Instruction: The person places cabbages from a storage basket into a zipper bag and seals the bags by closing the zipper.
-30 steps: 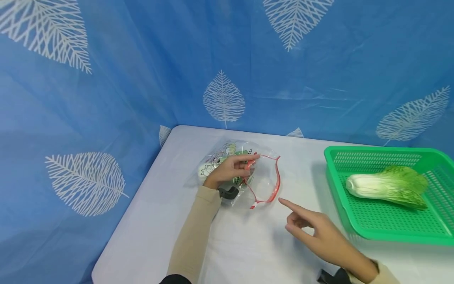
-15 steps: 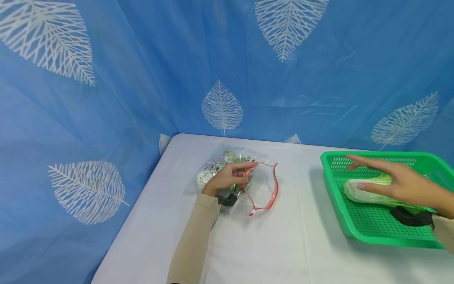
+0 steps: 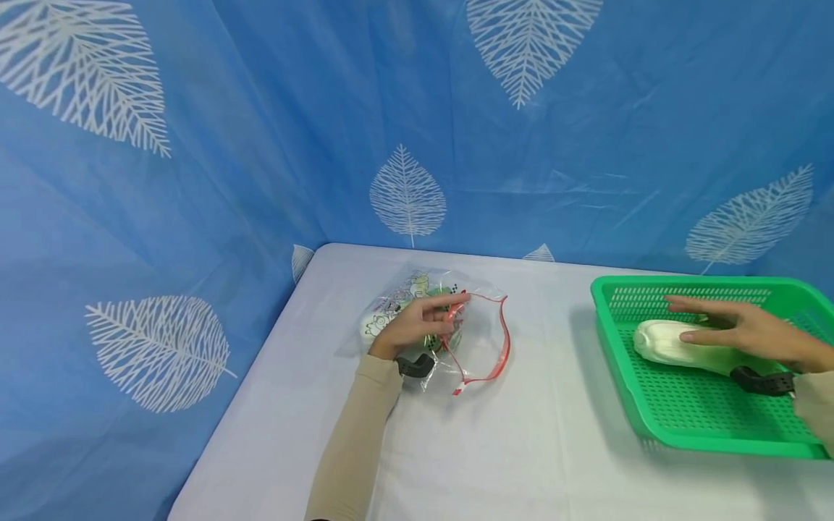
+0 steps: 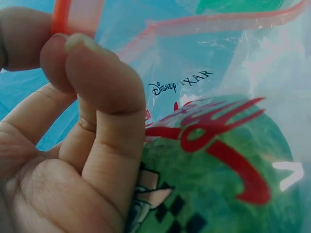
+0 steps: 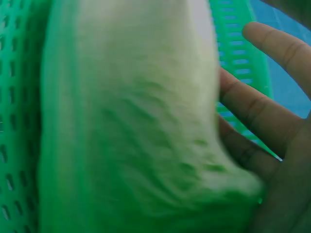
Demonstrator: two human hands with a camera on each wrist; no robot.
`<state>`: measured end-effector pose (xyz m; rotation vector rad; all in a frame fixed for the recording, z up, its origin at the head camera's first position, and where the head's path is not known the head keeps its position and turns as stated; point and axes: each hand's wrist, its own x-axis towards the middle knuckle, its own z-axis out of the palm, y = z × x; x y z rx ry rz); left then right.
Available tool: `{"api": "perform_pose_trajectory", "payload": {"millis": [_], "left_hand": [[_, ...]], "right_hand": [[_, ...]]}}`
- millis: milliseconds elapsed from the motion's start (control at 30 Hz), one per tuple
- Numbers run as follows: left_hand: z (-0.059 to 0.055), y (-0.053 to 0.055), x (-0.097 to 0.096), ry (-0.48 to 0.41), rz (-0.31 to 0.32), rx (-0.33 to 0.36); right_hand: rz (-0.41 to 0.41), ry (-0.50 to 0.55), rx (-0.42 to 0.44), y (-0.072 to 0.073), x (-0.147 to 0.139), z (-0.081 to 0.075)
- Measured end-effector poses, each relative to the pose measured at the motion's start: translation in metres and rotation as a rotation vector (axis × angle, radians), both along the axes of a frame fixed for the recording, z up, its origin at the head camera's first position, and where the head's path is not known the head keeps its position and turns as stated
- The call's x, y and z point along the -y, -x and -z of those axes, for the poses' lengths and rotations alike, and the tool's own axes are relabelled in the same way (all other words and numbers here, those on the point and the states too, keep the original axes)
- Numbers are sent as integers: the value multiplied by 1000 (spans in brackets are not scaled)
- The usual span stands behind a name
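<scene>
At the middle of the table my left hand [image 3: 417, 323] pinches the red rim of a clear printed zip bag [image 3: 481, 340]. In the left wrist view, thumb and fingers [image 4: 112, 82] meet on a red strip, and green shows through the printed plastic [image 4: 243, 160]. The bag's mouth gapes to the right; its pale and green contents are partly hidden. On the right, my right hand [image 3: 756, 336] is over a napa cabbage [image 3: 661, 341] in a green basket [image 3: 622, 401]. In the right wrist view, loosely extended fingers [image 5: 257, 109] lie beside the cabbage; contact is unclear.
White cloth covers the table [image 3: 495, 449], with the basket at its right side. Behind and to the left hangs a blue curtain [image 3: 293, 130] with white leaf prints. The basket's raised walls surround the cabbage.
My right hand has moved from beside the bag to the right, over the basket, then lower around the cabbage. The left hand stays at the bag's rim.
</scene>
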<state>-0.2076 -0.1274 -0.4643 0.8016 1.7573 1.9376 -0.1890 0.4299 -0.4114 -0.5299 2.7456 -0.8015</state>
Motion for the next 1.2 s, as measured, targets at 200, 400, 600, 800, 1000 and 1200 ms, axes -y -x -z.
{"api": "perform_pose_trajectory", "payload": {"millis": [200, 400, 600, 800, 1000, 1200], "left_hand": [[1, 1, 1, -10, -4, 9], [2, 1, 5, -3, -23, 13], [4, 1, 5, 7, -21, 12], [4, 3, 4, 10, -10, 8], [5, 5, 4, 15, 2, 9], [6, 6, 5, 20, -5, 12]], "right_hand": [[-12, 5, 21, 1, 1, 8], [-82, 33, 120, 5, 3, 12], [-95, 47, 108, 6, 7, 15], [-74, 27, 118, 9, 11, 15], [-50, 8, 136, 11, 14, 14], [-52, 16, 108, 6, 15, 16]]}}
